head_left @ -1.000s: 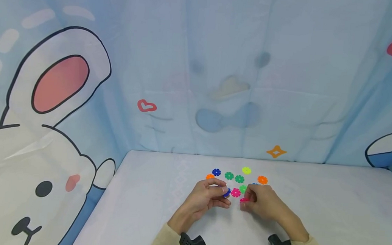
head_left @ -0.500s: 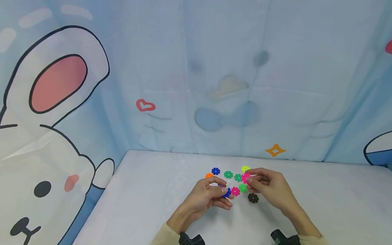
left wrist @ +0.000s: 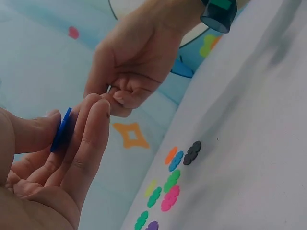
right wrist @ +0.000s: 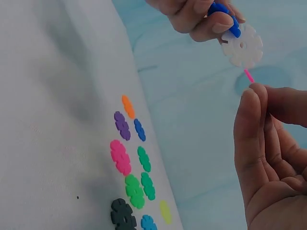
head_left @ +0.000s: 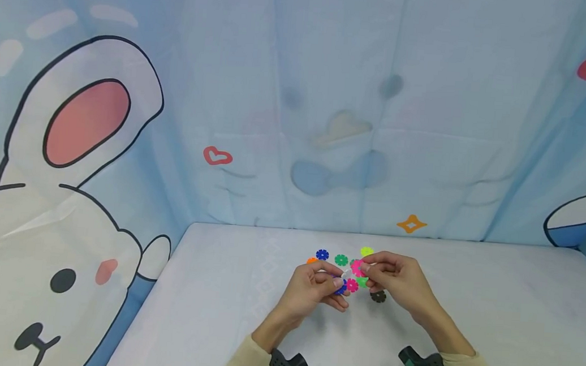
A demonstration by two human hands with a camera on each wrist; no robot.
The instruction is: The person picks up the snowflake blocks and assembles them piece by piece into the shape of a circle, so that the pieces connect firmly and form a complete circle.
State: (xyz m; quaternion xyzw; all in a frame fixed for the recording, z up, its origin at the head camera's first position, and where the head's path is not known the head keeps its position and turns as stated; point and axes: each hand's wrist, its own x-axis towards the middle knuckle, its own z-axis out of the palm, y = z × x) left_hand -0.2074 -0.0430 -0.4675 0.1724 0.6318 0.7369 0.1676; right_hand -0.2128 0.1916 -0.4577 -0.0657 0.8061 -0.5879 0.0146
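Above the table, my left hand (head_left: 308, 292) pinches a blue snowflake disc (left wrist: 61, 130) between thumb and fingers. Joined to that disc is a white snowflake disc (right wrist: 248, 48), seen nearly face-on in the right wrist view. My right hand (head_left: 400, 284) holds a pink snowflake disc (head_left: 356, 268) between thumb and fingertips. The pink disc appears edge-on in the right wrist view, its far edge right at the white disc's lower rim. In the left wrist view, the left fingers hide the white and pink discs.
Several loose discs lie flat on the white table (head_left: 202, 313) beyond the hands, among them a purple one (right wrist: 122, 125), another pink one (right wrist: 120, 157), a bright green one (right wrist: 134, 191) and a black one (head_left: 378, 296). A blue printed curtain (head_left: 258, 90) hangs behind the table.
My right hand has lifted the pink disc from low over the table and brought it left to the white disc. The black disc came into sight. My left hand has stayed nearly in place.
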